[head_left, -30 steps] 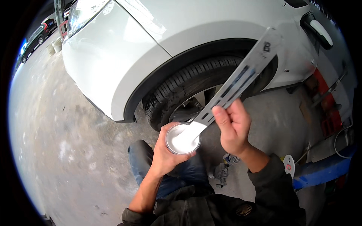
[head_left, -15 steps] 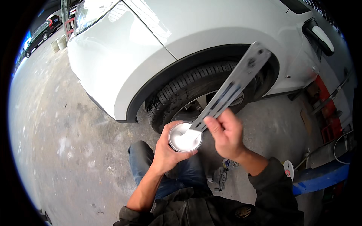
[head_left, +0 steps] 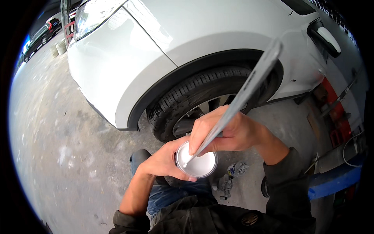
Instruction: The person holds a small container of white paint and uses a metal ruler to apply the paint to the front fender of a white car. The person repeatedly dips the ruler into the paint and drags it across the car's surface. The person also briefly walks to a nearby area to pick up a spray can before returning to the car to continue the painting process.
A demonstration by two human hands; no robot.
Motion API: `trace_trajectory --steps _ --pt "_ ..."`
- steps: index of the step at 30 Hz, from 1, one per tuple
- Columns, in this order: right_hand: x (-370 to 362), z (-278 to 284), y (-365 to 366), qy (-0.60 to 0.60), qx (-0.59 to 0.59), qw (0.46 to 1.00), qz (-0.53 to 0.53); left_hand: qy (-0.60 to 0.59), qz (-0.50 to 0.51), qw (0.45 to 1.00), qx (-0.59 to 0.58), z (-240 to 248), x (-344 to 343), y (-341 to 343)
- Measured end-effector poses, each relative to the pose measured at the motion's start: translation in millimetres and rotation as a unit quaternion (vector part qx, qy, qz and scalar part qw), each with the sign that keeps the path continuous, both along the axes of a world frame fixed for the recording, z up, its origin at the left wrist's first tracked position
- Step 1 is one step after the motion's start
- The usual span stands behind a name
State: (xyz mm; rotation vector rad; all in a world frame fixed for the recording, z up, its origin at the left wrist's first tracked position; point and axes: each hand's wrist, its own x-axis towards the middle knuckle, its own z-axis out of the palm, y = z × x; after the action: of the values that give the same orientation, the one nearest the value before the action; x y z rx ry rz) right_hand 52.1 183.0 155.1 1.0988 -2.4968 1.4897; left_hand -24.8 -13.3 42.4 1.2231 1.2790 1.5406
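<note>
My left hand (head_left: 160, 162) is wrapped round the side of a clear plastic cup (head_left: 215, 168) in front of my lap. White paint (head_left: 201, 165) fills much of the cup, its surface smooth. A long slotted metal mixing stick (head_left: 246, 91) is gripped in my right hand (head_left: 235, 134), close over the cup's far rim. Its lower end dips into the paint near the left side, and its upper end leans up and right. The stick is seen nearly edge-on, so its slots barely show.
A white car (head_left: 113, 70) stands right ahead, its front tire (head_left: 171, 103) just beyond the cup. On the floor below my right forearm lie a grey spray gun (head_left: 224, 185) and a small container (head_left: 237, 169). A blue metal part (head_left: 337, 183) is at the right.
The stick has turned from flat-on to edge-on, and its lower end has moved left in the paint. My right hand has come left, over the cup; the cup now sits slightly lower in view.
</note>
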Motion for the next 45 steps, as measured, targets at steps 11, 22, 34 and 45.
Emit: trace_trajectory --steps 11,22,34,45 --pt "13.4 -21.6 9.8 0.112 0.094 0.959 -0.242 -0.009 0.092 0.996 0.001 -11.2 1.7 -8.6" --pt "28.8 -22.6 -8.1 0.100 -0.082 0.890 -0.438 -0.023 0.271 0.961 0.049 -36.1 27.4 12.2" --pt "16.3 -62.9 -10.6 0.061 -0.036 0.916 -0.395 -0.023 0.280 0.958 0.051 -21.4 20.4 26.8" --pt "-35.0 -6.5 16.1 0.201 -0.081 0.876 -0.430 -0.062 0.272 0.955 0.103 27.8 -26.9 61.9"
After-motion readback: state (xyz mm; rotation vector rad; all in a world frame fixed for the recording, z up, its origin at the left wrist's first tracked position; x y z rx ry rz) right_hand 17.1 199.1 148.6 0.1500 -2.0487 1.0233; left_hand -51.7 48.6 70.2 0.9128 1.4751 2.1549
